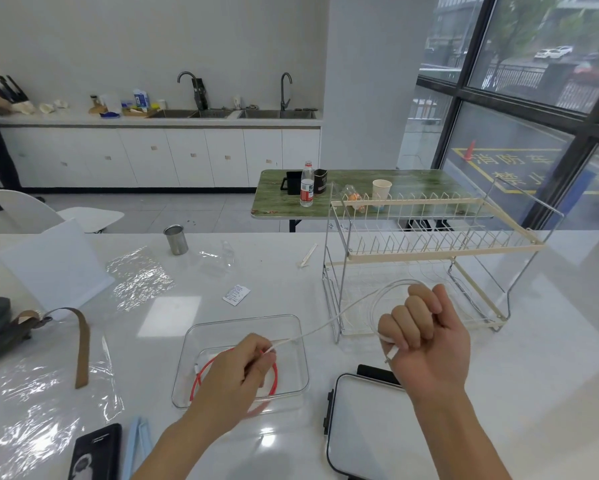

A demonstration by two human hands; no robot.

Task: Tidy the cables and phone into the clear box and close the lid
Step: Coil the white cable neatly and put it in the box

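**Q:** Hands first: what is each one doing?

**R:** Right hand [421,336] is curled into a fist round loops of the white cable [355,301], with one plug end poking out below the little finger. Left hand [237,367] pinches the other end of that cable between thumb and fingertips, so the cord runs taut from one grip up to the other.

**Q:** Where is the clear box relative to those grips?

**R:** The clear box [293,322] sits directly under the left hand's pinch, open, on the white table [550,393]. A red cable [201,374] lies coiled on its floor, partly hidden by the hand. The right fist hangs above the tabletop, off to the box's right side.

**Q:** And the lid?

**R:** The lid [367,431] lies flat just below the right wrist, apart from the box, with black clips on its left edge. Something dark and flat peeks out from behind its far edge, under the fist; I cannot tell what it is.

**Q:** The phone?

**R:** A black phone [95,452] lies near the table's front edge, well to the left of the left forearm, outside the box.

**Q:** Anything beyond the grips?

**R:** A wire dish rack [429,244] stands behind the right fist, and a metal cup [176,240] stands far beyond the left hand.
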